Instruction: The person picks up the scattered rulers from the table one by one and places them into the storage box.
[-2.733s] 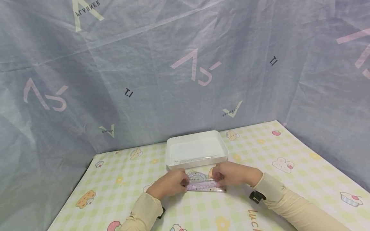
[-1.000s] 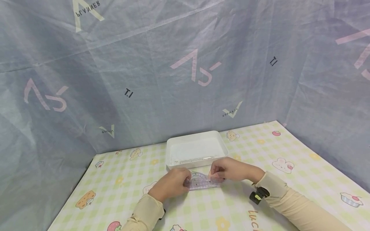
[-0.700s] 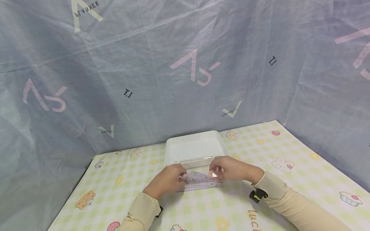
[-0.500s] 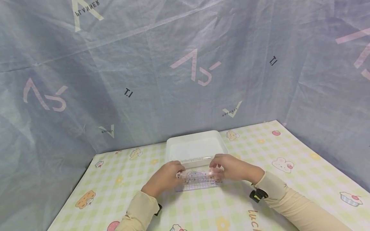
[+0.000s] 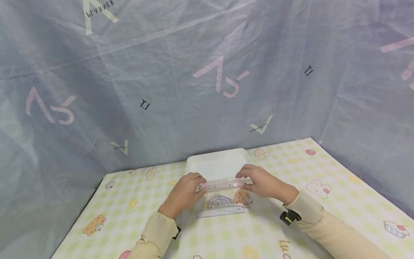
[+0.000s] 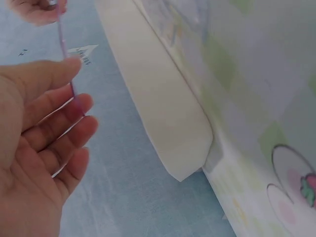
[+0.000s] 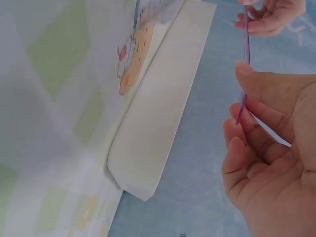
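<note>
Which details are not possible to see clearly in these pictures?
- Ruler markings: too small in the head view, edge-on in both wrist views.
- Tray contents: near part hidden by the ruler and both hands in the head view; wrist views show only its outer wall.
- Left hand fingertips: hidden behind the hand in the head view.
- Protractor and lower ruler: transparent, faint print.

Ruler [image 5: 223,184] markings perhaps too small.
</note>
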`<act>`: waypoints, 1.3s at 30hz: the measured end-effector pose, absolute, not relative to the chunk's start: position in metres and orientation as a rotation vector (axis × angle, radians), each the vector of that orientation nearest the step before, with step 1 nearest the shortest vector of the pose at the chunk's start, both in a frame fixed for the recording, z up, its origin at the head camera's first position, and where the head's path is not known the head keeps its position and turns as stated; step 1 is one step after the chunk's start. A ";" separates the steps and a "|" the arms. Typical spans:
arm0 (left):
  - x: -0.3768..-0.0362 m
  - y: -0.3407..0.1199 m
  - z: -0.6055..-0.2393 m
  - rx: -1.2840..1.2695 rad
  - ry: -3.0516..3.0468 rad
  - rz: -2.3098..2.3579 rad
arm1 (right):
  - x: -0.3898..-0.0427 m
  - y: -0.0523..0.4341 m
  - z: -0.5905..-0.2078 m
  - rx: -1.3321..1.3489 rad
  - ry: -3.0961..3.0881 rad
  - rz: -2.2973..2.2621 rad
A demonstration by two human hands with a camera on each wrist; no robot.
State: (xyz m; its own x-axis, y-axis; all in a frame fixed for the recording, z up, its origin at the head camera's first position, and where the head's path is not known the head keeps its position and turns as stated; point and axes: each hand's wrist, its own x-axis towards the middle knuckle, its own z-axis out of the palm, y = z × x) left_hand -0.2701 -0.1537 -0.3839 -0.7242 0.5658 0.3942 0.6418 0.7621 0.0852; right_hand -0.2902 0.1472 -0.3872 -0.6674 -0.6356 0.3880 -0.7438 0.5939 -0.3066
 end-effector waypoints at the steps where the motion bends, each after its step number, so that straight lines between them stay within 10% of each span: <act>1: -0.272 -0.153 -0.383 -0.928 -2.604 -0.293 | -0.292 0.147 -0.387 1.129 -2.586 0.668; 39: -0.338 -0.171 -0.412 -0.724 -2.823 -0.858 | -0.361 0.147 -0.417 0.999 -2.680 0.955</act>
